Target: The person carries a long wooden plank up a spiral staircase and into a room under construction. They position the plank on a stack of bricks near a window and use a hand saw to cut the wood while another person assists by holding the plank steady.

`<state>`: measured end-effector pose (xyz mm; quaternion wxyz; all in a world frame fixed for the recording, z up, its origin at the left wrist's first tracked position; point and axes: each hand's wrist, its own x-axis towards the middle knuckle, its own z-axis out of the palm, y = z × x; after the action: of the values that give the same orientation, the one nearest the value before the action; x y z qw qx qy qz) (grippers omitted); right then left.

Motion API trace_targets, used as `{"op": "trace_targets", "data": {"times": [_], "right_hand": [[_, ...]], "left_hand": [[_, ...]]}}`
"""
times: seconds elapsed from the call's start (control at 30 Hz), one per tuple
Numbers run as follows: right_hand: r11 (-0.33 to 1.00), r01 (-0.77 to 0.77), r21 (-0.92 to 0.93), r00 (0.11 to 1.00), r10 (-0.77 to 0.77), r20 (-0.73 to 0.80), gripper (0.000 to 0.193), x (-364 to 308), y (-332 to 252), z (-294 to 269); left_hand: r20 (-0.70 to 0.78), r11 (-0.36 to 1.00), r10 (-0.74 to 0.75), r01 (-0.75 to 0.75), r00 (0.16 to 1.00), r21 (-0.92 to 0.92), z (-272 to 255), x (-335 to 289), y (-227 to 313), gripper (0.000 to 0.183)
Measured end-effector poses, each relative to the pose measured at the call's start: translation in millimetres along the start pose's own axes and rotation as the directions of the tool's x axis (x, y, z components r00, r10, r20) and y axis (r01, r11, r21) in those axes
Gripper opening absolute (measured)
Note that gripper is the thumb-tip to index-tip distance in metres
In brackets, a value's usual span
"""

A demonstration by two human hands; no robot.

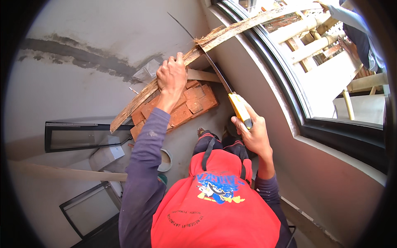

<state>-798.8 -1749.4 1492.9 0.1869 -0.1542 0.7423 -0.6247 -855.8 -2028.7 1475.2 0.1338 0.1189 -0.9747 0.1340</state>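
Diagonally, the plank [229,34] points out the window [343,127].

On my feed, daylight floods through the black-framed window [351,135] at upper right, bleaching the flat white surface [324,82] outside. The grey plaster wall [312,173] below sits in softer shade. I see the yellow-handled metal saw [238,109] without obvious blur; fisheye curvature bends straight edges, and black vignetting swallows the corners.
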Motion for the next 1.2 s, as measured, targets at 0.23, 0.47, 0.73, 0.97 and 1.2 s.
{"op": "trace_targets", "data": {"times": [0.23, 0.47, 0.73, 0.97, 1.2], "right_hand": [[0.998, 0.061, -0.009, 0.998, -0.061, -0.02, 0.054, 9.5, 39.6, -1.8], [0.998, 0.018, 0.068, 0.999, -0.016, -0.029, 0.055, -1.9, 42.8, 2.3], [0.999, -0.032, -0.009, 0.998, 0.032, 0.056, 0.054, 8.8, -24.4, -18.3], [0.997, -0.059, -0.042, 0.997, 0.061, 0.053, 0.055, 8.4, -23.7, -10.7], [0.989, 0.005, -0.149, 0.998, 0.005, 0.067, 0.054, 29.1, -34.0, -3.3]], "left_hand": [[0.101, 0.991, 0.053, -0.039, 0.993, -0.128, -19.2, 11.5, -2.6, 0.04], [0.249, 0.963, 0.061, 0.009, 0.967, -0.269, -38.5, 11.3, -2.5, 0.044], [0.574, 0.884, 0.16, 0.143, 0.803, -0.445, -55.2, 49.6, -25.9, 0.044], [0.584, 0.835, 0.228, 0.152, 0.779, -0.528, -51.9, 48.1, -33.0, 0.048], [0.199, 0.959, -0.044, 0.097, 0.979, -0.266, -35.2, 10.1, -19.2, 0.063]]}}
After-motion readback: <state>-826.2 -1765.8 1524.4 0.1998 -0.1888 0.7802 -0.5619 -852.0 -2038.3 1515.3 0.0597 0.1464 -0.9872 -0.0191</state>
